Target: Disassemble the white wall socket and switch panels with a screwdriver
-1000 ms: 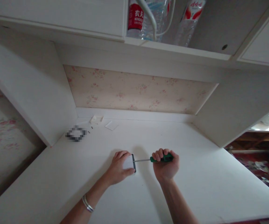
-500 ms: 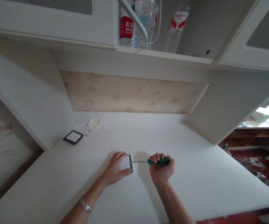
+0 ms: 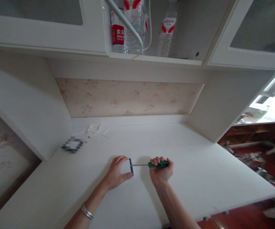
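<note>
My left hand [image 3: 117, 171] grips a small white panel with a dark frame [image 3: 127, 166], pressing it on the white desk [image 3: 199, 178]. My right hand [image 3: 161, 170] is closed round the green handle of a screwdriver [image 3: 158, 164]. Its metal shaft lies level and its tip meets the panel's dark right edge. A silver bangle [image 3: 87, 211] sits on my left wrist.
A dark-framed square plate [image 3: 72, 145] lies at the back left, with small white pieces [image 3: 93, 128], a white flat piece [image 3: 108, 133] and tiny screws beside it. Water bottles [image 3: 130, 25] stand on the shelf above. The desk's front right edge drops to a red floor.
Neither hand has moved on the panel or the screwdriver. The view has tilted up and pulled back, so more of the upper cabinets shows.
</note>
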### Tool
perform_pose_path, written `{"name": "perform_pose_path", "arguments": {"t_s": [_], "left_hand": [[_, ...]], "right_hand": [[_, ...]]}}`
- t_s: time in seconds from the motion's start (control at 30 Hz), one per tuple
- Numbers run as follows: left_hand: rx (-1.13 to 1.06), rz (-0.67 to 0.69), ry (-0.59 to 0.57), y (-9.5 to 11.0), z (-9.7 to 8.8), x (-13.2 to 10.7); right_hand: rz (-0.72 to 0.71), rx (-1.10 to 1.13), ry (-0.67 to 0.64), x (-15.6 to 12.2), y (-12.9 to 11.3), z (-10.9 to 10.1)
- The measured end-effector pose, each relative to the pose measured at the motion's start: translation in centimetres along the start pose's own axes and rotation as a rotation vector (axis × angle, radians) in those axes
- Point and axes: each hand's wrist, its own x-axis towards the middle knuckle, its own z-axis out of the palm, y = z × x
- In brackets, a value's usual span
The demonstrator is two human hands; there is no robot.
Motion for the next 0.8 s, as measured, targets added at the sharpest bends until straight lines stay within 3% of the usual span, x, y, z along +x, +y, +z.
{"name": "perform_pose_path", "arguments": {"t_s": [0.33, 0.57, 0.67, 0.8], "left_hand": [[-0.002, 0.003, 0.007, 0.1, -0.1, 0.1], [-0.017, -0.044, -0.012, 0.6, -0.3, 0.2], [-0.025, -0.075, -0.031, 0.7, -0.4, 0.2], [-0.027, -0.068, -0.033, 0.7, -0.4, 0.2]], "right_hand": [[-0.028, -0.006, 0.011, 0.2, 0.2, -1.1], [-0.002, -0.02, 0.032, 0.1, -0.2, 0.7], [-0.025, -0.075, -0.084, -0.7, -0.3, 2.6], [0.001, -0.23, -0.336, -1.9, 0.0, 5.5]]}}
